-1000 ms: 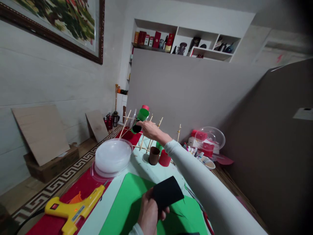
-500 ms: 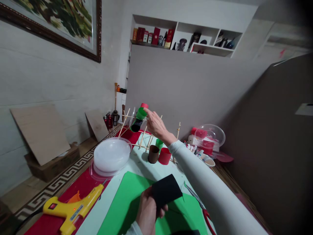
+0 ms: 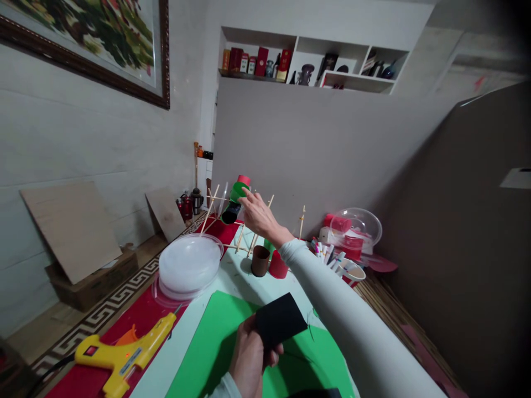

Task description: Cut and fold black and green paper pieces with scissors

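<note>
My left hand point(image 3: 249, 348) is closed around a piece of black paper point(image 3: 280, 320), which looks rolled or folded, above a green sheet point(image 3: 207, 342). Stretched forward over the table, my right hand point(image 3: 261, 214) has its index finger extended at a green tube point(image 3: 239, 192); whether it presses on it I cannot tell. A red tube point(image 3: 244, 180) sits behind that one and a black tube point(image 3: 230, 213) in front, all up on a frame of thin wooden sticks point(image 3: 210, 207). Below my right wrist stand a brown tube point(image 3: 260, 261) and a red tube point(image 3: 278, 265), with a green one partly hidden behind.
On the left lie a yellow hot glue gun point(image 3: 128, 354) and stacked clear plastic lids or bowls point(image 3: 191, 262). To the right are markers point(image 3: 334, 260), a paper cup point(image 3: 352, 270) and a clear bowl point(image 3: 367, 226). My right sleeve covers part of the table.
My right hand has shifted slightly left and down beside the green tube. The scissors seen earlier are now hidden behind my right arm. My left hand keeps holding the black paper.
</note>
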A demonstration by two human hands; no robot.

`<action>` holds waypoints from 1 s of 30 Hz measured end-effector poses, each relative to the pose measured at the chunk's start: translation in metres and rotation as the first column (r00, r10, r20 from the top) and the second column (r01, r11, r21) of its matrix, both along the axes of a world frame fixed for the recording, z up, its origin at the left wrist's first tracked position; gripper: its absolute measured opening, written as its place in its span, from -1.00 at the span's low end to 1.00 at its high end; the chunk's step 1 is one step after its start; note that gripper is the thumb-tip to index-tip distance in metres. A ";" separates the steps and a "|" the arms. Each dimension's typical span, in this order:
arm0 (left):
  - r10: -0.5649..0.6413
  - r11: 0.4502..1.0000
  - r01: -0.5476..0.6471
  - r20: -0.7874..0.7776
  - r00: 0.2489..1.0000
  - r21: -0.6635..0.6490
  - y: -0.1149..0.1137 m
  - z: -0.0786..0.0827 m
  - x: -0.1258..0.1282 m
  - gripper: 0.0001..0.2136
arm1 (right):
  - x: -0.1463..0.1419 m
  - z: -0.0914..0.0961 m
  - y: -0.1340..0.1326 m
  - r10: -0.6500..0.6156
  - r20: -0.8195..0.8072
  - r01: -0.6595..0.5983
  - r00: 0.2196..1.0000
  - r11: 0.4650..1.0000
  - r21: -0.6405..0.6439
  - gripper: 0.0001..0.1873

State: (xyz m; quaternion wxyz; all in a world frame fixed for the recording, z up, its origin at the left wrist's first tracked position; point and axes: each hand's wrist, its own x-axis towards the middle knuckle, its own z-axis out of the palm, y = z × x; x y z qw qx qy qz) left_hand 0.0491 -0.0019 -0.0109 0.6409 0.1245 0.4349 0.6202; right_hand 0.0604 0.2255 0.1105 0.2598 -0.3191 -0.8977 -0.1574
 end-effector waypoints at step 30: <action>-0.018 0.997 0.025 -0.101 0.995 0.070 0.003 0.008 -0.005 -0.75 | 0.094 0.017 -0.111 -0.125 -0.499 -0.068 0.858 0.934 -0.351 -0.66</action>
